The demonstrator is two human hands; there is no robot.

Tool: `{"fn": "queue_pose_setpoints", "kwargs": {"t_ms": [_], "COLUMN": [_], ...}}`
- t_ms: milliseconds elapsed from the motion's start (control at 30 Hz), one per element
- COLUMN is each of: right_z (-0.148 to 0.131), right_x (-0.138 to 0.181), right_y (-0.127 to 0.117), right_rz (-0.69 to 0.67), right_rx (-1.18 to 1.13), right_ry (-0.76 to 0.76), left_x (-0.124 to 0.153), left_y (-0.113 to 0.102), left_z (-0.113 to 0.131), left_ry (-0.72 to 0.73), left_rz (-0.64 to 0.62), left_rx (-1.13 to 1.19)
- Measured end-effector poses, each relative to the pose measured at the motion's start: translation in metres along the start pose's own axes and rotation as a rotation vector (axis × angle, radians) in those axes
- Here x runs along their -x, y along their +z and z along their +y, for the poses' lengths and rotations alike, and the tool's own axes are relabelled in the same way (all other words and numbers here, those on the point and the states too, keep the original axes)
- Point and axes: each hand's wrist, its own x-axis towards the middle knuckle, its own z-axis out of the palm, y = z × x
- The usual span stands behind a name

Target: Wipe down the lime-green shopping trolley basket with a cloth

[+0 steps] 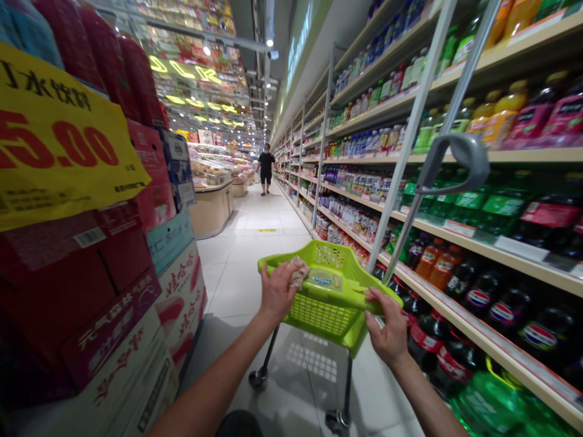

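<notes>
A lime-green plastic shopping basket (319, 306) on a wheeled frame stands tilted in the aisle in front of me. My left hand (276, 294) grips its near left rim and holds a crumpled pale cloth or paper (299, 271) against the edge. My right hand (387, 328) holds the basket's right rim, thumb on top and fingers underneath. The basket's long metal pull handle with a grey grip (455, 159) rises up to the right, with neither hand on it. The basket's inside looks bare.
Shelves of bottled drinks (478, 200) line the right side close to the basket. Stacked red and white cartons (118, 273) with a yellow price sign (54, 145) crowd the left. The tiled aisle (255, 243) runs ahead, where a person in black (266, 168) walks far off.
</notes>
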Motion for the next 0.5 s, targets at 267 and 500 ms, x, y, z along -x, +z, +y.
{"fn": "queue_pose_setpoints", "kwargs": {"t_ms": [267,500], "right_z": [-0.024,-0.057], "right_x": [-0.031,-0.045], "right_y": [0.019,0.065], "right_rz": [-0.109,-0.305], "right_rx": [0.096,0.135], "right_ry": [0.037,-0.028], "left_x": [0.001,-0.015], "left_y": [0.035,0.001], "left_z": [0.066,0.002], "left_ry": [0.279,0.119], "left_rz": [-0.274,-0.381], "left_rx": [0.145,-0.133]}}
